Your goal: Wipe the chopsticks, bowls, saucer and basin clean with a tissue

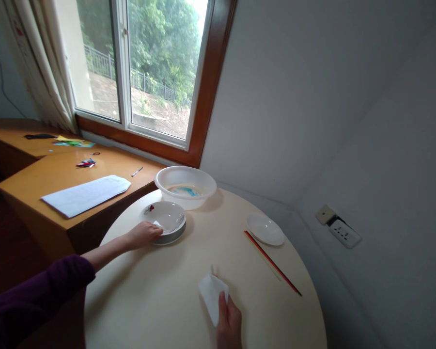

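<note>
My left hand [146,235] reaches to the near left side of a stack of white dishes. Its fingers are closed over the rim of the top bowl [170,216], which has a small red flower design. The dishes below show only as stacked edges. Nearer to me, above the round table, my right hand [229,321] is closed on a white tissue [213,293], pinched under the thumb. The tissue hangs out to the left of the fingers.
Behind the bowls stands a translucent plastic basin [186,199] with something blue inside. At the right lie a white plate [265,229] and red-and-black chopsticks [272,263] on the round table [160,305]. A wooden desk [58,177] holding folded paper [87,195] adjoins at left.
</note>
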The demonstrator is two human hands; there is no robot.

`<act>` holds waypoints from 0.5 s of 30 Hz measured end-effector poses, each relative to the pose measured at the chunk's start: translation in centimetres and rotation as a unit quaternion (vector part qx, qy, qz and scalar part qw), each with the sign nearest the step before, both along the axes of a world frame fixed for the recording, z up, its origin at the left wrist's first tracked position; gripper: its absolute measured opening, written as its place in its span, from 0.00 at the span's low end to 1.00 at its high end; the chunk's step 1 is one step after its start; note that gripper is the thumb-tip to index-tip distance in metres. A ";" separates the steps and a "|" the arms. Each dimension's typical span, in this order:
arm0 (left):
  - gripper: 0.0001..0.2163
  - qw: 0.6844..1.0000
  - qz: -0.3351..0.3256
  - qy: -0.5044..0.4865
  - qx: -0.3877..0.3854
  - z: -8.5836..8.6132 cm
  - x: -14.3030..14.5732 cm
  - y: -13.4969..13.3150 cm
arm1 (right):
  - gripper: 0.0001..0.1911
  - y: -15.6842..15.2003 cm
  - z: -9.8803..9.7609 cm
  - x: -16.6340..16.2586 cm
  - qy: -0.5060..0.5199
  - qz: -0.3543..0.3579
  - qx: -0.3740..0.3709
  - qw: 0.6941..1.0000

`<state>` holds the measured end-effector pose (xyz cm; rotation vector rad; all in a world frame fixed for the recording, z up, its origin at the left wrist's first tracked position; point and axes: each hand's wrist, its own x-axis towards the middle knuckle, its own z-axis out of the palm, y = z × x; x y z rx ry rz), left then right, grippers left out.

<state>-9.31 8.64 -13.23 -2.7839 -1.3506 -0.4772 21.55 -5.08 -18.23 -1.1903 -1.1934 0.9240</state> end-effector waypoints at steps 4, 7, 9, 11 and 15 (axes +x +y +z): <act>0.08 0.999 0.009 -0.003 -0.036 0.4 0.0 -0.1 | 0.26 0.1 -0.3 0.2 -0.009 -0.007 0.008 1.000; 0.07 0.998 0.022 -0.005 -0.063 0.5 0.1 -0.2 | 0.26 0.3 -0.6 0.4 -0.015 0.003 0.012 1.000; 0.07 0.996 0.032 -0.008 -0.079 0.8 0.2 -0.3 | 0.25 0.3 -0.7 0.4 -0.015 0.004 0.010 1.000; 0.09 0.995 0.039 -0.011 -0.093 1.4 0.3 -0.6 | 0.25 0.3 -0.7 0.4 -0.013 0.008 0.006 1.000; 0.12 0.993 0.033 -0.013 -0.114 3.0 0.4 -1.4 | 0.25 0.1 -0.2 0.3 -0.022 0.012 0.011 1.000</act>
